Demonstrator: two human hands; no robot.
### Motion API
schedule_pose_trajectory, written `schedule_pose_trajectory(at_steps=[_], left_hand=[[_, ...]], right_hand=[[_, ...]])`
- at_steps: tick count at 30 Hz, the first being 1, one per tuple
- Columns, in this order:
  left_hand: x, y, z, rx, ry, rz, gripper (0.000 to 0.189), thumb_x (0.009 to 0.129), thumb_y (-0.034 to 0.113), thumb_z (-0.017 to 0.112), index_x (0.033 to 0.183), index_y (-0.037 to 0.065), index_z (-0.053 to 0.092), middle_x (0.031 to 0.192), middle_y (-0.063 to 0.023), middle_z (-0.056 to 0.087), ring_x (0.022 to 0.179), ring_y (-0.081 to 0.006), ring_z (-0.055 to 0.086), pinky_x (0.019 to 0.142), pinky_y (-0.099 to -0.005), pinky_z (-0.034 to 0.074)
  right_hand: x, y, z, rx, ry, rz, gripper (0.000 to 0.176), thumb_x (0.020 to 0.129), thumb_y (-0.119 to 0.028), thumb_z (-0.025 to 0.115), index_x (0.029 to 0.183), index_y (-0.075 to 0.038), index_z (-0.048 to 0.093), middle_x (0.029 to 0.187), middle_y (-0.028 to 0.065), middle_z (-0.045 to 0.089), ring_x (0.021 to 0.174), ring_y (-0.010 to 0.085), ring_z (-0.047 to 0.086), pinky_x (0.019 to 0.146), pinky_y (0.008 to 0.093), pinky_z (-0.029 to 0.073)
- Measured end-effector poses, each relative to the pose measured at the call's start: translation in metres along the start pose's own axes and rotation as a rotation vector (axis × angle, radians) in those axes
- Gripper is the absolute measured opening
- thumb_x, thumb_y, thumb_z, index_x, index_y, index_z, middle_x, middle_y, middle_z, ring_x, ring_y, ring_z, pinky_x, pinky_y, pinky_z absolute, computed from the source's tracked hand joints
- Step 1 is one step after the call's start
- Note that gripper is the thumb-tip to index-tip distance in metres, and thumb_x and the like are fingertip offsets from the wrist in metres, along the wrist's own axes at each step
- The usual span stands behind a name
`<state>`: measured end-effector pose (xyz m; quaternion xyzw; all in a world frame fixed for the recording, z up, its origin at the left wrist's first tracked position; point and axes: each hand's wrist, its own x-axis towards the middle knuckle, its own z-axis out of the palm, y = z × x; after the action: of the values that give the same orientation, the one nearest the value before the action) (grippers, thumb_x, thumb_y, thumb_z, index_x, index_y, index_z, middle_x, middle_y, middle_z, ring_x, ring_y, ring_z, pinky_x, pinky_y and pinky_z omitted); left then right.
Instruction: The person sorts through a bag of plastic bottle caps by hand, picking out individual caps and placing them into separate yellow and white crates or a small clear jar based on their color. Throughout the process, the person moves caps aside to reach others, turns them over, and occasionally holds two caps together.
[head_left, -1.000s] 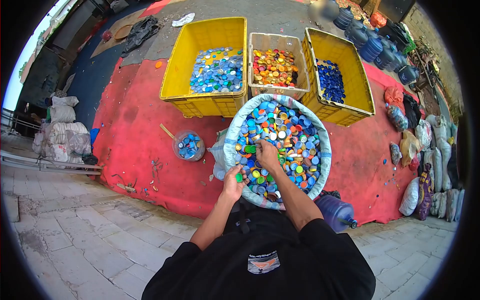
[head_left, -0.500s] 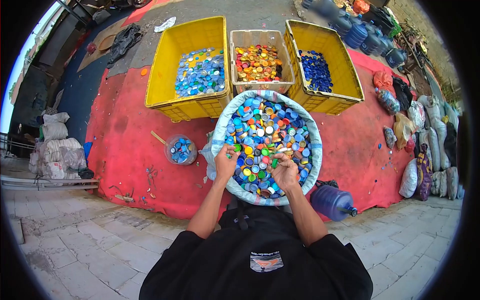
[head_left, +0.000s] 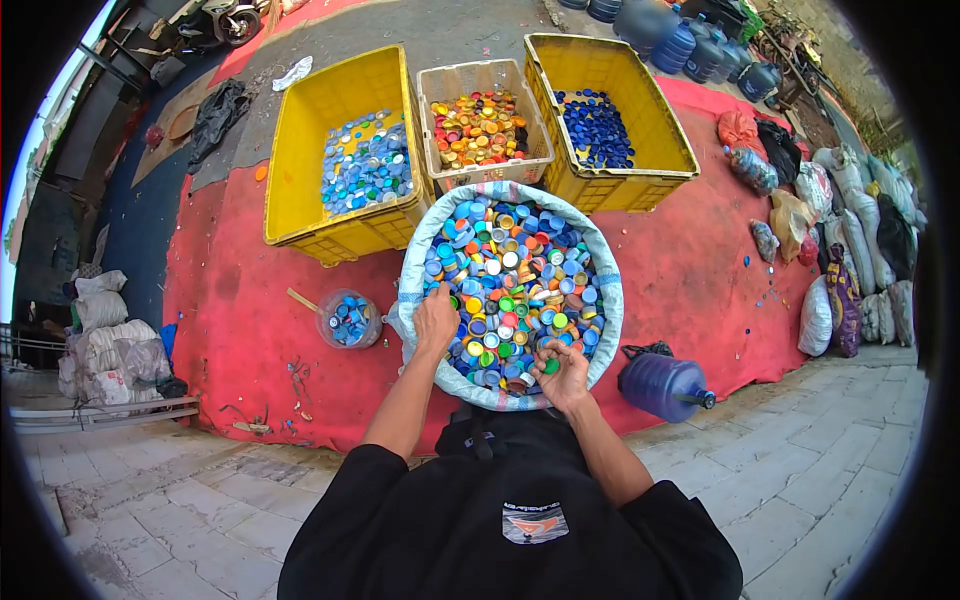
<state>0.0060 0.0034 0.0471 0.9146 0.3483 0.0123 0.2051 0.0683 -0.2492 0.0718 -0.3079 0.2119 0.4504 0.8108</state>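
Observation:
A round sack with a rolled pale rim is full of mixed-colour bottle caps. My left hand is over the sack's left side, fingers bent together; what they hold, if anything, is hidden. My right hand is over the lower right of the caps, its fingers closed on a green cap. Behind the sack stand a yellow crate with light blue caps, a whitish crate with yellow, orange and red caps, and another yellow crate with dark blue caps.
A clear tub with blue caps and a stick stands on the red mat at left. A blue water jug lies right of the sack. Filled bags line the far right, with upright jugs at back right.
The view has shifted, so the crates and sack appear further left. My left hand has moved toward the sack's left rim. My right hand is lower over the caps, still with a green cap.

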Motion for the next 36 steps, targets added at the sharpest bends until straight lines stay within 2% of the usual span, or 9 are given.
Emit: schedule_pose_trajectory(at_steps=[8,12,15,16,19,22,23,26,36], left_hand=[[-0.006,-0.007,0.011,-0.065,0.071,0.059,0.022,0.077,0.006,0.063,0.099,0.004,0.063,0.100,-0.0170,0.061,0.086,-0.0387,0.063,0.073,-0.0487,0.050],[-0.009,-0.010,0.016,-0.236,0.169,0.060,0.022,0.081,0.009,0.061,0.103,0.005,0.064,0.096,-0.0128,0.062,0.079,-0.0336,0.064,0.071,-0.0459,0.050],[-0.019,0.001,0.006,-0.719,-0.030,-0.292,0.019,0.086,0.012,0.060,0.102,0.004,0.065,0.091,-0.0077,0.062,0.073,-0.0219,0.063,0.063,-0.0369,0.050],[-0.022,-0.001,-0.003,-1.182,-0.289,-0.563,0.013,0.089,0.012,0.057,0.100,0.007,0.062,0.089,-0.0018,0.061,0.072,-0.0128,0.061,0.056,-0.0258,0.047],[-0.045,0.002,-0.018,-1.772,-0.363,-0.639,0.015,0.091,0.014,0.056,0.105,0.010,0.056,0.095,-0.0058,0.064,0.074,-0.0106,0.062,0.055,-0.0221,0.048],[-0.064,0.008,-0.033,-1.933,-0.391,-0.645,0.017,0.091,0.013,0.055,0.107,0.010,0.053,0.102,-0.0091,0.065,0.076,-0.0126,0.064,0.058,-0.0251,0.052],[-0.070,0.007,-0.034,-1.953,-0.377,-0.684,0.021,0.090,0.012,0.055,0.110,0.008,0.050,0.105,-0.0107,0.065,0.077,-0.0136,0.063,0.055,-0.0247,0.049],[-0.088,-0.001,-0.034,-1.970,-0.359,-0.657,0.022,0.090,0.015,0.056,0.110,0.008,0.050,0.109,-0.0110,0.064,0.083,-0.0161,0.063,0.066,-0.0299,0.051],[-0.123,-0.013,-0.036,-2.117,-0.271,-0.706,0.025,0.091,0.022,0.054,0.111,0.007,0.054,0.112,-0.0115,0.062,0.093,-0.0199,0.062,0.078,-0.0352,0.050]], right_hand=[[0.012,-0.003,0.000,-0.057,0.020,-0.004,0.023,0.085,-0.034,0.059,0.086,-0.011,0.054,0.069,0.0005,0.049,0.065,0.0153,0.048,0.065,0.0322,0.041],[0.026,-0.010,0.013,-0.284,0.090,-0.030,0.024,0.086,-0.031,0.063,0.087,-0.009,0.054,0.064,-0.0018,0.047,0.059,0.0121,0.046,0.061,0.0305,0.041],[0.051,-0.018,0.033,-0.735,0.141,-0.201,0.020,0.085,-0.021,0.069,0.089,-0.007,0.055,0.066,-0.0012,0.055,0.058,0.0078,0.050,0.055,0.0298,0.042],[0.068,-0.017,0.035,-0.849,0.117,-0.328,0.024,0.081,-0.019,0.073,0.092,-0.004,0.058,0.074,0.0024,0.062,0.065,0.0092,0.057,0.056,0.0295,0.046],[0.110,-0.024,0.059,-1.248,0.112,-0.592,0.029,0.078,-0.019,0.073,0.099,-0.002,0.061,0.083,0.0070,0.067,0.068,0.0150,0.061,0.064,0.0317,0.050],[0.149,-0.033,0.088,-1.507,0.028,-0.749,0.029,0.078,-0.013,0.070,0.101,0.000,0.060,0.089,0.0098,0.068,0.083,0.0212,0.065,0.073,0.0329,0.051],[0.159,-0.035,0.098,-1.548,-0.010,-0.765,0.032,0.075,-0.009,0.068,0.104,-0.002,0.060,0.100,0.0123,0.069,0.092,0.0274,0.065,0.080,0.0374,0.050],[0.187,-0.035,0.123,-1.628,-0.045,-0.743,0.038,0.076,-0.007,0.066,0.113,-0.004,0.059,0.112,0.0130,0.066,0.101,0.0334,0.063,0.086,0.0391,0.049],[0.223,-0.022,0.130,-1.986,-0.047,-0.758,0.041,0.073,-0.003,0.061,0.114,-0.003,0.058,0.102,0.0170,0.067,0.098,0.0368,0.062,0.082,0.0455,0.050]])
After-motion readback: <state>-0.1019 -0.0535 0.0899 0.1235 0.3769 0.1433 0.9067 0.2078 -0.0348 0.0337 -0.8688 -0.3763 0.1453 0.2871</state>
